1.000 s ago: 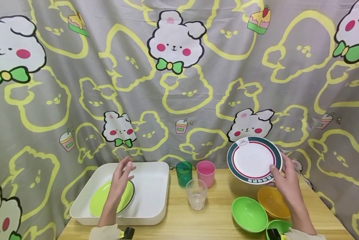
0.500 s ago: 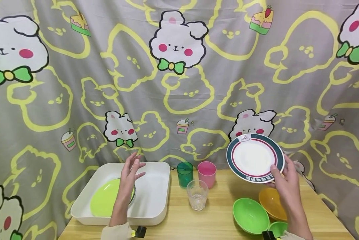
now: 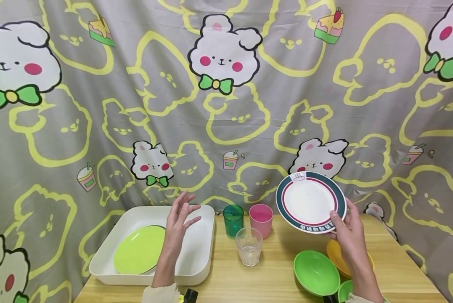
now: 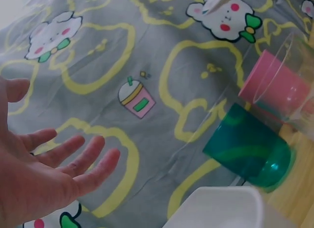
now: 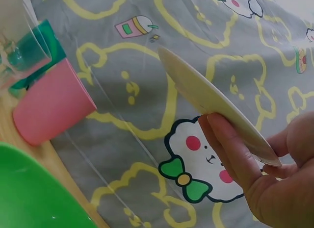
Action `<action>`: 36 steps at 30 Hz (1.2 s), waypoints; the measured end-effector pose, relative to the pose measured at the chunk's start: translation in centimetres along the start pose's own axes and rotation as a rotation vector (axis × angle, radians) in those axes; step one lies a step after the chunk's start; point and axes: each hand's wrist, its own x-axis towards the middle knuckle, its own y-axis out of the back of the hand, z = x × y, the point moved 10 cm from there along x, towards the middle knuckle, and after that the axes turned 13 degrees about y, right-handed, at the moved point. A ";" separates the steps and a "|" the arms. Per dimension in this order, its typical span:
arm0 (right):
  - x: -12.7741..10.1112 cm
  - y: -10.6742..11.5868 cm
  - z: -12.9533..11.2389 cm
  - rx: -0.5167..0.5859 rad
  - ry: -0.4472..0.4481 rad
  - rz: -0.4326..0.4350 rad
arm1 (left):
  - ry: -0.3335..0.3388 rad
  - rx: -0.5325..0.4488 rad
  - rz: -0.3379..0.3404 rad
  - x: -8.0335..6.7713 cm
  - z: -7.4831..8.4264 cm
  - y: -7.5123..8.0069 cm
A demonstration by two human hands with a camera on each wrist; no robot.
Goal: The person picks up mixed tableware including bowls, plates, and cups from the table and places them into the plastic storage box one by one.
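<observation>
1. My right hand (image 3: 349, 233) held a white plate (image 3: 310, 202) with a dark green rim and a red ring, my thumb on its front rim and my fingers (image 5: 230, 149) curled behind its lower edge.
2. The plate was lifted off the table (image 3: 271, 277), tilted with its face toward me, above the right half near the back edge, in front of the cartoon curtain (image 3: 226, 92).
3. My left hand (image 3: 178, 223) held nothing; its fingers (image 4: 88, 154) were spread and relaxed in the air, palm turned inward.
4. That hand hovered over the right part of a white tray (image 3: 200, 269) that sat at the left end of the table.
5. A lime green plate (image 3: 137, 250) lay in the tray, toward its left and front side.
6. Near the middle of the back edge stood a dark green cup (image 3: 232, 219) and a pink cup (image 3: 260, 219), side by side.
7. A clear glass (image 3: 248, 246) stood just in front of them.
8. A green bowl (image 3: 315, 271) sat near the front right corner, under my right forearm's left side.
9. An orange bowl (image 3: 336, 256) lay just behind it, partly hidden by my wrist.
10. Another green bowl (image 3: 345, 290) showed at the front edge, mostly cut off.
</observation>
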 end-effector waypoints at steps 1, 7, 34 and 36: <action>0.0 -0.1 0.0 0.013 0.001 -0.005 | 0.004 -0.011 -0.012 0.0 -0.1 -0.3; -0.2 -1.0 0.0 0.053 0.010 -0.040 | 0.030 -0.060 -0.094 -0.1 -1.0 -2.5; -1.3 -6.7 0.7 -0.066 -0.036 -0.187 | 0.187 -0.095 -0.273 -0.6 -4.3 -8.8; -1.4 -7.3 0.8 -0.061 -0.042 -0.201 | 0.199 -0.099 -0.281 -0.7 -4.4 -8.9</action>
